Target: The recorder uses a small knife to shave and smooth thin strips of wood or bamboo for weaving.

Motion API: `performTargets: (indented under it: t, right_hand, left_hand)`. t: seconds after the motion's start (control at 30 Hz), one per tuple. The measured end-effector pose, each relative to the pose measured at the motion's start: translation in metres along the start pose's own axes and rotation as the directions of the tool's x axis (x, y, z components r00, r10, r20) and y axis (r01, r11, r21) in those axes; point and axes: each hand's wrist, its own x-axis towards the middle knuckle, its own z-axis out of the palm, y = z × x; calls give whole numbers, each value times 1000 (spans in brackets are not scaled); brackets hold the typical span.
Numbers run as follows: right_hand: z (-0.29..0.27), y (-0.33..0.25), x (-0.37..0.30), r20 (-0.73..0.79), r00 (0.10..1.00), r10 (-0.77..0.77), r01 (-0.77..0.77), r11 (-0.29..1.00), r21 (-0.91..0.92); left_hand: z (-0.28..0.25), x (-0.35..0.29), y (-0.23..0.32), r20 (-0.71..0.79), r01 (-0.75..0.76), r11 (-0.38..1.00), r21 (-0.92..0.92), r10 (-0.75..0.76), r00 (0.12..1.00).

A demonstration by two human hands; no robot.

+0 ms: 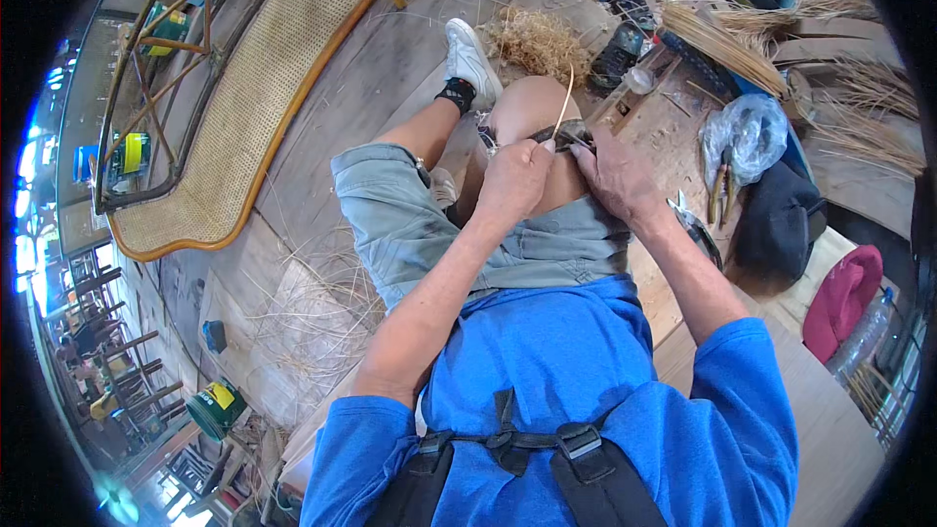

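Observation:
My left hand is closed in a pinch on a thin pale rattan strip, which rises past my bare knee. A dark pad or strap lies across my leg under the strip. Close beside it, my right hand is closed with its fingertips on the pad. A small dark, narrow piece shows at those fingertips; its kind cannot be made out. Both hands rest over my thigh, a little apart.
A woven cane panel with a curved wooden frame lies at left. Curly shavings are piled beyond my knee, near sandals. At right are rattan bundles, pliers, a plastic bag, a black cap and a bottle.

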Motion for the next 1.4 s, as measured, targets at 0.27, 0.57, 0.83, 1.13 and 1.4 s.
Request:
performTargets:
  t: [0.27, 0.57, 0.83, 1.13, 1.4]
  right_hand:
    - [-4, -5, 6, 178, 984, -9, 23, 997, -77]
    - [2, -17, 10, 166, 986, 28, -22, 999, -39]
    - [6, 6, 22, 230, 969, 90, -115, 989, 95]
    - [1, 24, 13, -42, 989, 144, -125, 945, 301]
    - [5, -10, 5, 165, 976, 139, -132, 990, -51]
  left_hand:
    - [-12, -11, 19, 17, 60, 996, 61, -61, 998]
    - [-71, -94, -10, 196, 142, 986, 85, -156, 968]
    - [-159, -266, -1, 221, 590, 807, -2, -575, 787]
    - [-30, -25, 22, 101, 5, 996, 93, -15, 995]
    - [-54, -72, 4, 198, -5, 969, 246, -45, 979]
